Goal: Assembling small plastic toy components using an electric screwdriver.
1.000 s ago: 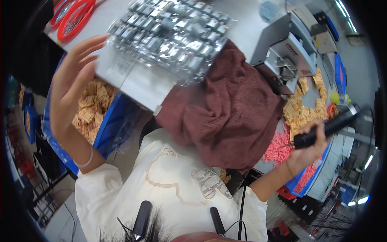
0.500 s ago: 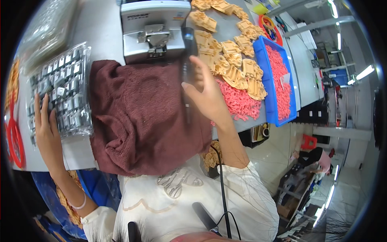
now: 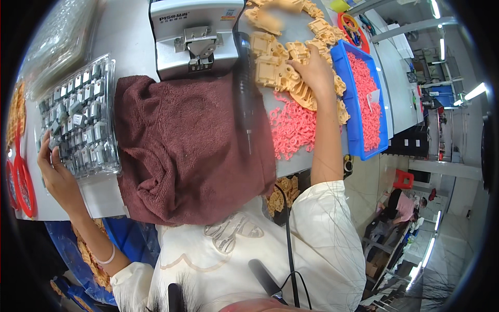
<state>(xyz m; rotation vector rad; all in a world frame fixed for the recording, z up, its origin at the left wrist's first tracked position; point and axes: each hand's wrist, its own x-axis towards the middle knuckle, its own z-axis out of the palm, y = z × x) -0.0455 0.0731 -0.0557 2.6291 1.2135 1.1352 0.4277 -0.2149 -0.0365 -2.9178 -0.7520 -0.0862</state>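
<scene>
My left hand (image 3: 57, 174) rests at the left edge of a clear plastic tray (image 3: 115, 130) filled with small grey metal blocks (image 3: 78, 119). Its fingers are bent and apart, the tips beside the blocks. Over a pile of tan moulded plastic housings (image 3: 270, 70) lies my right hand (image 3: 318, 75), thumb and fingers spread on the pieces; I see none lifted. Between my arms a folded maroon towel (image 3: 182, 145) covers the table's front. A dark powered screwdriver (image 3: 245, 88), slightly blurred, hangs upright over the towel's right side, touched by neither hand.
Behind the towel stands a silver-and-black machine (image 3: 197, 21) with a metal fixture. Loose pink plastic pieces (image 3: 293, 127) lie beside the housings, near a blue bin (image 3: 340, 104) of more. Stacked clear trays (image 3: 62, 41) and red-handled scissors (image 3: 22, 182) sit left. A black cable (image 3: 287, 234) hangs down.
My right hand has moved from beside the screwdriver away to the right, onto the tan housings. My left hand has drawn down slightly, its fingers now bent at the tray's edge.
</scene>
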